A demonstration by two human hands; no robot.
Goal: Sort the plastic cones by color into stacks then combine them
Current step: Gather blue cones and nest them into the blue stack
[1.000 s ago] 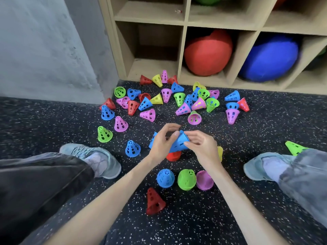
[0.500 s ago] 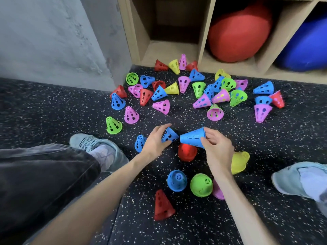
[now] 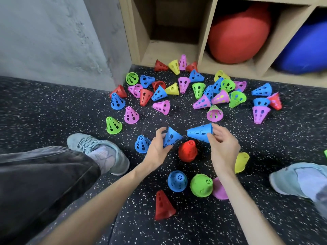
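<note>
My left hand point(image 3: 158, 149) grips a single blue cone point(image 3: 171, 137) by its wide end. My right hand point(image 3: 223, 146) pinches the rim of a blue cone stack point(image 3: 200, 132) lying sideways, tip pointing left toward the other cone; a gap separates the two. Between and below my hands stands a red cone point(image 3: 188, 150). Near me stand a blue cone point(image 3: 177, 180), a green cone point(image 3: 201, 185), a pink cone point(image 3: 219, 189) partly hidden by my right forearm, and a red cone point(image 3: 163, 206). A yellow cone point(image 3: 241, 162) lies right of my wrist. Many mixed-colour cones are scattered beyond my hands.
A wooden shelf unit point(image 3: 203, 38) stands behind the cones, with a red ball point(image 3: 237, 32) and a blue ball point(image 3: 304, 48) in its cubbies. My left shoe point(image 3: 100, 152) and right shoe point(image 3: 299, 179) flank the cones on the speckled black floor. A grey wall point(image 3: 49, 36) is at left.
A second ago both hands held the blue cones together. They have since pulled apart, the left hand with one blue cone, the right with the blue stack. The camera moved closer.
</note>
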